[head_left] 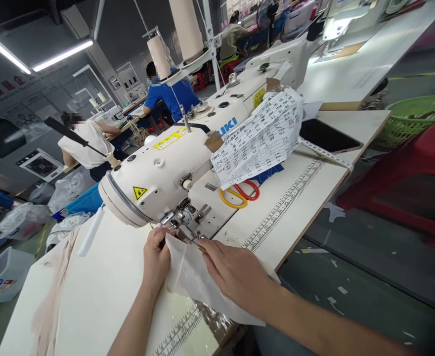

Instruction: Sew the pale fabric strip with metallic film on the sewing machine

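A thin, pale, see-through fabric [188,272] hangs from the needle area of a white sewing machine [158,173] over the table's front edge. My left hand [157,259] pinches its upper left corner beside the presser foot, fingertips partly hidden. My right hand [236,277] is closed around a slim metal tool [198,245], perhaps tweezers, whose tip points at the machine's metal foot parts [182,217]. The right hand lies over the fabric's right side.
Red-and-yellow-handled scissors [245,194], a handwritten paper sheet [258,138] and a phone [326,134] lie to the right. Ruler markings [284,205] run along the table. Thread cones [188,29] stand behind. A red stool [410,183] stands at right. Other people sit further back.
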Motion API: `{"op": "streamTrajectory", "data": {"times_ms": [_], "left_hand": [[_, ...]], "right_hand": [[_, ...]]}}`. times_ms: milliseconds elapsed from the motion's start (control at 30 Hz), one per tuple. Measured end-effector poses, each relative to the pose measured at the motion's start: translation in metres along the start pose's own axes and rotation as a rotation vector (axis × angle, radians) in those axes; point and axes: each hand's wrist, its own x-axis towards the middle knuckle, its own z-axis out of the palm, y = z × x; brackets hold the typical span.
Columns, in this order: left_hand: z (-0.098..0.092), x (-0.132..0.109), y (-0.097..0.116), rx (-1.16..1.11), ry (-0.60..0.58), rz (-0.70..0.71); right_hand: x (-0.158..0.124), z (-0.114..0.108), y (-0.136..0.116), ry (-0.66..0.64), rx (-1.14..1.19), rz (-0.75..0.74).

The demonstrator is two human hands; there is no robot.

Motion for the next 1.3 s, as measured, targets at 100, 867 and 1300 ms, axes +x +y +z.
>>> {"op": "streamTrajectory", "data": {"times_ms": [100,867,1300], "left_hand": [[-0.001,0.002,0.002,-0.077,-0.014,-0.067],[0.000,0.003,0.000,-0.073,-0.024,-0.078],[0.004,0.006,-0.005,0.091,0.007,-0.021]], "right_hand": [[0.007,0.004,-0.002,-0.028,-0.033,-0.002],[0.014,0.002,-0.005,-0.086,-0.104,0.012],[0.011,0.007,-0.003,-0.074,-0.127,-0.043]]}}
